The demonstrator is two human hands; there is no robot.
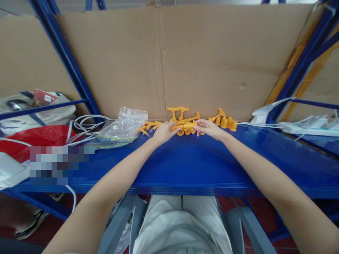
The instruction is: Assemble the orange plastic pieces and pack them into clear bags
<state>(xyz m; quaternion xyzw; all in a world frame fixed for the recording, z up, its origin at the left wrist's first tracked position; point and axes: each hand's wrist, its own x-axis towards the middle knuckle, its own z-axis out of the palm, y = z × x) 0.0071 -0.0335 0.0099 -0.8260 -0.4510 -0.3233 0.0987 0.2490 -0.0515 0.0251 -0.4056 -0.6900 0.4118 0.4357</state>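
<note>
Both my hands are at the back of the blue tabletop, among yellow plastic corkscrew parts. My left hand [164, 134] curls its fingers round the left end of a yellow corkscrew part [186, 126]. At its other end, my right hand [209, 129] pinches with thumb and forefinger. Fine detail of that part is too small to make out. Yellow T-shaped handles [178, 110] stand behind it against the cardboard. Round yellow pieces [180, 132] lie just under my fingers. Left of my left hand are yellow branching pieces [148, 126] and thin metal spirals [150, 132].
Yellow bell-shaped caps [224, 122] stand right of my right hand. A clear plastic bag [129, 121], white cables [88, 123] and a red bag [45, 135] lie at left. A cardboard wall [212, 63] rises behind the blue table [190, 162]; a power strip [312, 128] lies right.
</note>
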